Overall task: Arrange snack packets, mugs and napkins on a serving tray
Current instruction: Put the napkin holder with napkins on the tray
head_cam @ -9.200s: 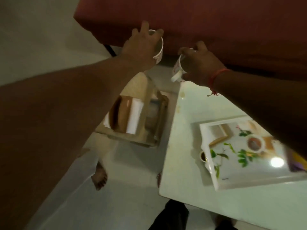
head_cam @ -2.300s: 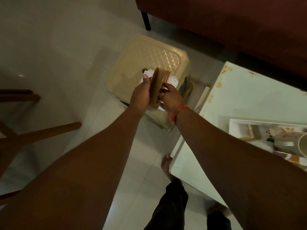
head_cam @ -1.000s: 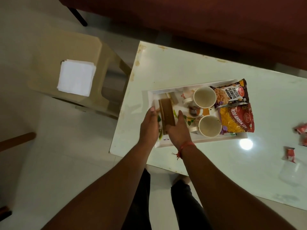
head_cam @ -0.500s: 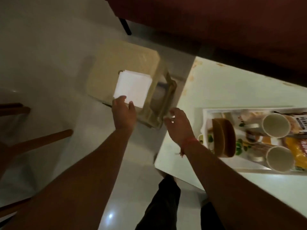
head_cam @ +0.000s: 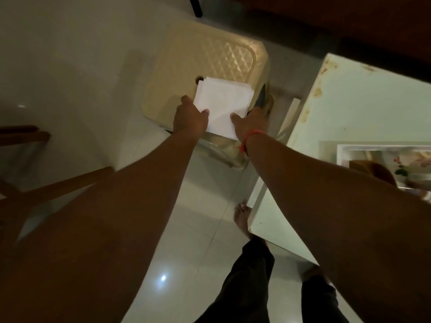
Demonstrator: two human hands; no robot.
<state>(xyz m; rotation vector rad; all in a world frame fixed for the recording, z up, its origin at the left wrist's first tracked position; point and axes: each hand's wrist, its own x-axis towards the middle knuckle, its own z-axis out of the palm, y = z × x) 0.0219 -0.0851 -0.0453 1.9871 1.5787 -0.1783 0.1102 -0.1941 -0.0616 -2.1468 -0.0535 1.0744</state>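
We see both hands on a stack of white square paper napkins that sits on the quilted seat of a cream plastic stool. The left hand pinches the stack's near left edge, thumb on top of the paper and the other fingers hidden below it. The right hand, with a red thread bracelet on its wrist, grasps the near right corner in the same way, thumb tip lying on the top sheet. The near corner of the stack juts past the stool's front edge between our wrists; whether it is lifted clear of the seat we cannot tell. To the right stands a white table with stained edges, and at the frame's right border a white floral serving tray rests on it, holding a brown wooden napkin holder, partly hidden behind our right forearm. Brown wooden furniture legs cross the glossy white tiled floor at left, and our dark trousers and bare feet show below
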